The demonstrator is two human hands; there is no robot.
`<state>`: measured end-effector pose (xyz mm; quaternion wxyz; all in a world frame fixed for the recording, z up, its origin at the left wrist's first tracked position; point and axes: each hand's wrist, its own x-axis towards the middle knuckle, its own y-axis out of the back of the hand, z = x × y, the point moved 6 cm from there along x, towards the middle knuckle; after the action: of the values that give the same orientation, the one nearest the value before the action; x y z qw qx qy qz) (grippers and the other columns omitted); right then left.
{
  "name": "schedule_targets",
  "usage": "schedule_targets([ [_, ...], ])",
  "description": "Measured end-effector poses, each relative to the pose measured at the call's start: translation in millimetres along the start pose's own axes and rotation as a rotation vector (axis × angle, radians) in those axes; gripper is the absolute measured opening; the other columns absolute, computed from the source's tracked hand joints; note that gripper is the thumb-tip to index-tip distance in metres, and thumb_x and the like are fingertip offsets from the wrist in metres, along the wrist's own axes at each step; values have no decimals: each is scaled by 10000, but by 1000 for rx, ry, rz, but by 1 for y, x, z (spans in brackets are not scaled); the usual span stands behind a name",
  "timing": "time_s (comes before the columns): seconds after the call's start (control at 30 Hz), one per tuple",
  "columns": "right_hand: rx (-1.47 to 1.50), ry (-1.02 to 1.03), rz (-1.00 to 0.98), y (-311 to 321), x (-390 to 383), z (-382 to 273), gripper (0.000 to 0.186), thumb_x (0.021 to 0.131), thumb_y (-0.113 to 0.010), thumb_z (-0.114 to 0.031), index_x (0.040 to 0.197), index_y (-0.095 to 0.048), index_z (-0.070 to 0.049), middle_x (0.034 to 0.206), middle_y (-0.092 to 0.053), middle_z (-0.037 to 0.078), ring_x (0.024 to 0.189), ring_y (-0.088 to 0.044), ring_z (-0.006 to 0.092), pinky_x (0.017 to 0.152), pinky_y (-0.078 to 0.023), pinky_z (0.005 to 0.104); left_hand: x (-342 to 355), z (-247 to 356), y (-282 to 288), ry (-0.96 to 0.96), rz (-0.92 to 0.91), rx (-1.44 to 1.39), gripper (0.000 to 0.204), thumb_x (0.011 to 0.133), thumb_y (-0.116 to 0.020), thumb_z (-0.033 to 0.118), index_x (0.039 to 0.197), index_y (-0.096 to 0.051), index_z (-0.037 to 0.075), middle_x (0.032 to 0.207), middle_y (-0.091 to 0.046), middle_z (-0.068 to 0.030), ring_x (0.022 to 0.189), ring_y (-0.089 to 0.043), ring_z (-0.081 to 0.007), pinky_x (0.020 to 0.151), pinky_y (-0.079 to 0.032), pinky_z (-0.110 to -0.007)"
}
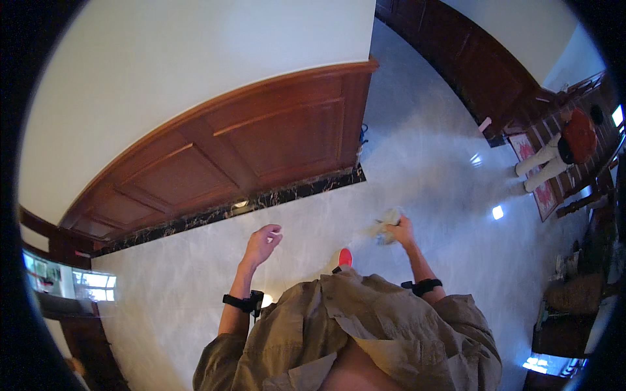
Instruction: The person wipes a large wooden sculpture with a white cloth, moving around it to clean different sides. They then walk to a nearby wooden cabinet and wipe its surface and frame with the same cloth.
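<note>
My right hand [400,230] grips a crumpled pale yellow-and-grey cloth [387,225], which hangs above the tiled floor, slightly blurred. My left hand [263,244] is held out in front of the wood-panelled wall, apart from it. Its fingers are loosely curved with gaps between them, and nothing shows in them. Dark straps [245,303] circle both of my wrists or forearms. Below, the tip of a red shoe [345,257] shows under my brown shirt.
Ahead runs a wall with brown wood panels [280,137] and a black marbled skirting [287,197]. At its corner lies something dark blue [363,135]. A person in a red top [578,138] stands by stairs at the right, near a patterned mat [545,197]. Dark furniture [574,293] lines the right side.
</note>
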<state>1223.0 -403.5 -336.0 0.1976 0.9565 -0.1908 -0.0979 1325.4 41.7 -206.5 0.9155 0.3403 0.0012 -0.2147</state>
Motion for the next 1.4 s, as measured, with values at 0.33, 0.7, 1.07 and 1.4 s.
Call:
schedule_targets([
  [0.33, 646, -270, -443, -125, 137, -165, 326, 805, -669, -108, 1112, -602, -22, 1005, -648, 61, 847, -639, 165, 712, -542, 320, 151, 153, -64, -443, 53, 248, 741, 704, -783, 260, 1343, -432, 127, 1361, -411, -161, 1237, -429, -356, 1015, -386, -429],
  [0.7, 589, 43, -254, -73, 304, -250, 122, 905, -590, -161, 962, -610, -55, 840, -657, 62, 695, -662, 183, 593, -533, 305, 304, 127, 68, -353, 374, -45, 606, 666, -596, -104, 1226, -495, 105, 1177, -532, -153, 1092, -542, -336, 906, -457, -381],
  [1.07, -253, 0, 834, 20, 545, -283, 283, 830, -576, -232, 1061, -542, -73, 1104, -551, 169, 1057, -519, 359, 902, -432, 466, 418, 113, 166, -825, 599, 755, 536, 715, -658, 60, 1240, -579, 129, 1245, -516, -117, 1138, -484, -326, 965, -381, -436],
  [1.4, -468, -202, 618, 15, 557, -287, 441, 964, -355, -382, 994, -606, -20, 952, -657, 218, 913, -633, 391, 813, -487, 502, 444, 99, 134, -745, 685, 720, 536, 789, -617, 163, 1292, -501, 20, 1261, -521, -123, 1136, -484, -313, 996, -358, -481],
])
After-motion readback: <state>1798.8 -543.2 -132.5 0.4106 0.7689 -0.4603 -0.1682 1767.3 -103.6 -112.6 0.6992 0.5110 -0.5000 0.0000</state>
